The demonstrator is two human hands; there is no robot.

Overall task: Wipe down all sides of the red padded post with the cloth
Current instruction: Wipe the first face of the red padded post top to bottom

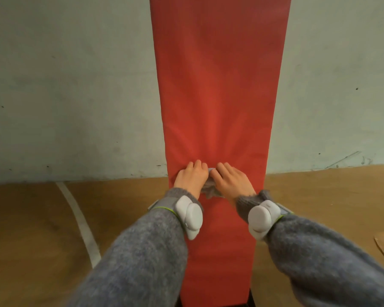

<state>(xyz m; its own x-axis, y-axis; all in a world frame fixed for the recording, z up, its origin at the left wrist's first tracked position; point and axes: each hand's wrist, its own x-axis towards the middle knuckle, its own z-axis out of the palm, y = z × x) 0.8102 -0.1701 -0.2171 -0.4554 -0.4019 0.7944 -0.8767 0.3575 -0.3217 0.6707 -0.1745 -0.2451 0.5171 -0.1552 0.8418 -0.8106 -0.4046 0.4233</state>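
Cloth (208,189) sits as a small grey bunch on the front face of the red padded post (220,96), low on it, a little above the line where the wall (64,85) behind the post meets the floor (42,218). Both hands are together on it, almost touching. The left hand (192,178) curls its fingers down over the bunch, and the right hand (231,182) lies flatter and presses it against the post. Most of the cloth is hidden under the palms — I see only the part between the wrists.

From my remote seat I judge these risks. First, the cloth is crumpled, so each pass touches only a narrow strip of the post. If the strokes do not overlap, unwiped streaks can be left. Second, the padding gives way under the hands — creases run out from them — and hard pressure may drag the cover instead of sliding over it. Third, only the front face is in view. The sides of the post and its back toward the wall are easy to forget, and I cannot tell if a hand fits behind it. Last, the right hand only presses, so if it slips off, the cloth may drop to the foot of the post.
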